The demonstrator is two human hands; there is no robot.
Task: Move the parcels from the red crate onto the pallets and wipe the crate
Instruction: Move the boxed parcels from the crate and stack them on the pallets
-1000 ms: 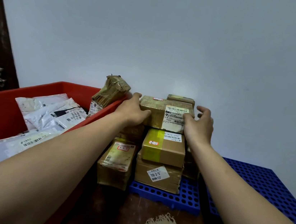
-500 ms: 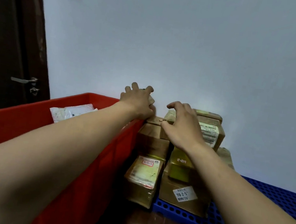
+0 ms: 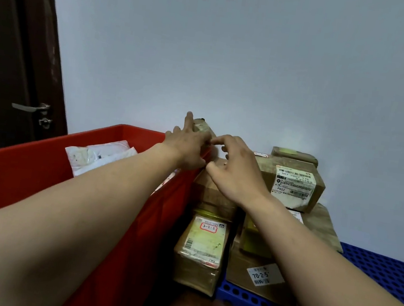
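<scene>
Landmark: red crate (image 3: 116, 208), smooth plastic, straight-walled.
Left hand (image 3: 188, 148): at the crate's far right corner, fingers extended against a small tape-wrapped parcel (image 3: 203, 127) propped there; no closed grasp, contact only.
Right hand (image 3: 234, 172): just right of the crate corner, fingers curled loosely above the carton stack; whether it grips anything cannot be told.
Soft parcels (image 3: 97, 157): white, crinkled plastic bags, inside the crate.
Carton stack (image 3: 294, 183): brown cardboard, glossy tape, printed labels, right of the crate; forearms hide part of it.
Labelled box (image 3: 199, 250): upright against the crate's right wall.
Pallet (image 3: 381, 269): blue perforated plastic, under the stack.
Obstruction: wall directly behind; dark door (image 3: 11, 50) left of the crate.
</scene>
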